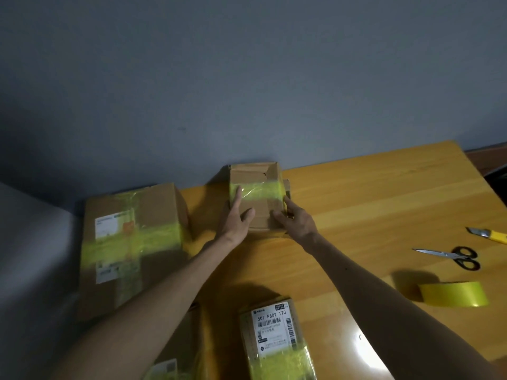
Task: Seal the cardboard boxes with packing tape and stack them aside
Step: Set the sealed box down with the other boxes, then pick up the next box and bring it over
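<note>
Two bare hands are bracketing a small cardboard box (pixel 256 198) that is sitting at the twelve o'clock edge of the wooden table (pixel 370 204), right by the grey wall (pixel 247 78). The left hand (pixel 236 218) is lying flat on the box's top at its nine o'clock side. Its fingers are straight and close together, reaching onto a band of yellowish tape (pixel 260 192) that is crossing the lid from side to side, and its thumb is spreading out toward three o'clock. The right hand (pixel 295 220) is pressing against the box's three o'clock edge, its fingers lying fairly straight along that edge and its thumb resting on the top. The box's far flaps are looking creased and are not lying fully flat. At nine o'clock from it, a large cardboard box (pixel 131 242) is lying apart, showing yellow tape bands and white labels on its top. At six o'clock, near the person, a narrow taped box (pixel 277 341) is showing a white shipping label. Another labelled box (pixel 178 349) is peeking in at seven o'clock, partly hidden under the left forearm. Out at four o'clock a roll of yellow packing tape (pixel 454 294) is lying on the table, with black-handled scissors (pixel 450 254) lying just beyond it and a yellow utility knife (pixel 491 234) lying at three o'clock by the frame's edge.
</note>
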